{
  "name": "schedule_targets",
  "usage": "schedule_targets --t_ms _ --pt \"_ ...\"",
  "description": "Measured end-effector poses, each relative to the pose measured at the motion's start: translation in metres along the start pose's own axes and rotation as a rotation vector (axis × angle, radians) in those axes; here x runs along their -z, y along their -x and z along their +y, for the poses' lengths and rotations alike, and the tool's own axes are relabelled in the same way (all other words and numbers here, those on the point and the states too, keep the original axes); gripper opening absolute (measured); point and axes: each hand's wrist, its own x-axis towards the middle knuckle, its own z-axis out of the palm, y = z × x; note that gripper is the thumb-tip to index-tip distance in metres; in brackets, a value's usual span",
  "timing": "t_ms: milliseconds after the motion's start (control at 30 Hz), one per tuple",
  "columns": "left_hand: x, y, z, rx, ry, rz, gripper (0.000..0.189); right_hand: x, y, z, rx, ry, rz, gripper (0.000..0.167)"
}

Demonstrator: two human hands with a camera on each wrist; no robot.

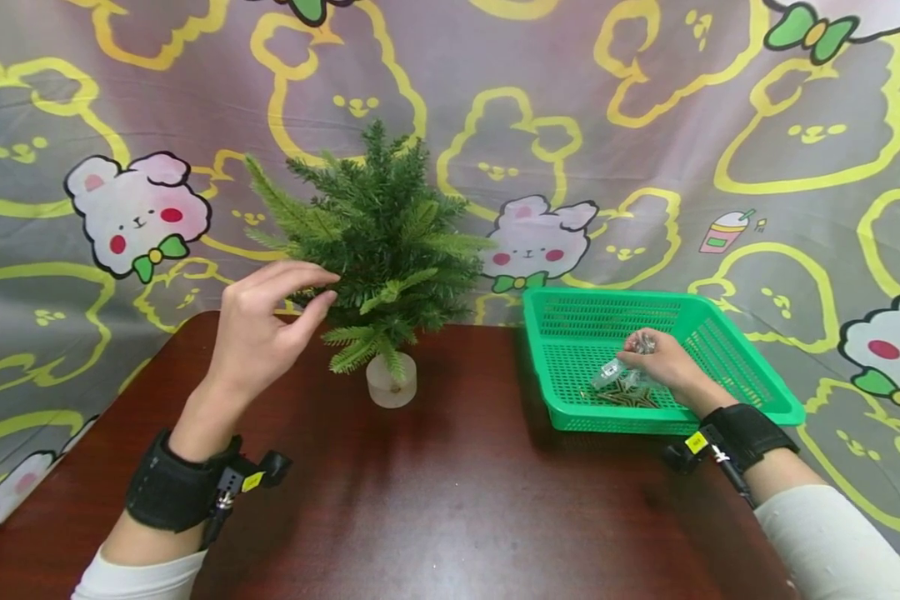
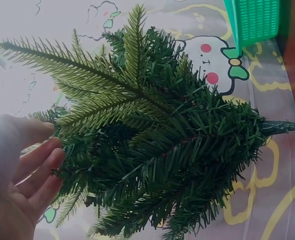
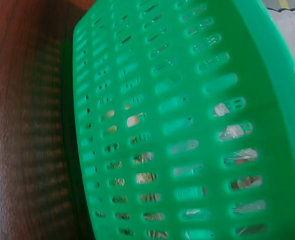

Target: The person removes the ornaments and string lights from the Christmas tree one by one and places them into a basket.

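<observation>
A small artificial Christmas tree [image 1: 382, 242] stands upright on a pale round base [image 1: 392, 383]. My left hand [image 1: 262, 321] is beside the tree's left branches, its thumb and forefinger slightly apart. In the left wrist view the left fingertips [image 2: 50, 157] meet the outer needles; no separate object shows between them. Over the green basket [image 1: 750, 367], my right hand [image 1: 667, 367] pinches a clear, shiny plastic ornament [image 1: 645, 342]. Below it are another clear piece [image 1: 610, 372] and a brown-gold star ornament [image 1: 633, 395]. The basket wall [image 3: 187, 110] hides most of that hand in the right wrist view.
The dark red-brown wooden table [image 1: 450, 500] carries both the tree and the basket. A grey curtain [image 1: 450, 75] with yellow outlines and white rabbit faces hangs close behind them. The basket's raised rim [image 1: 615, 421] lies below the right wrist.
</observation>
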Motion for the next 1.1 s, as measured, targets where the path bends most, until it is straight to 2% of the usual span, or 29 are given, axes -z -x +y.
schedule_targets --t_ms 300,533,800,1100 --pt "-0.002 0.001 -0.006 0.009 -0.002 0.001 0.017 0.011 0.005 0.009 0.007 0.146 -0.118 0.022" --pt "-0.004 0.003 -0.008 0.014 0.007 -0.011 0.015 0.01 0.004 0.013 0.01 0.226 -0.18 0.024" --pt "-0.004 0.006 -0.01 0.024 -0.015 -0.036 0.012 0.007 0.005 0.013 0.019 0.36 -0.17 0.035" --pt "-0.003 0.008 -0.012 0.023 -0.039 -0.05 0.012 0.011 0.006 0.013 0.009 0.396 -0.191 0.046"
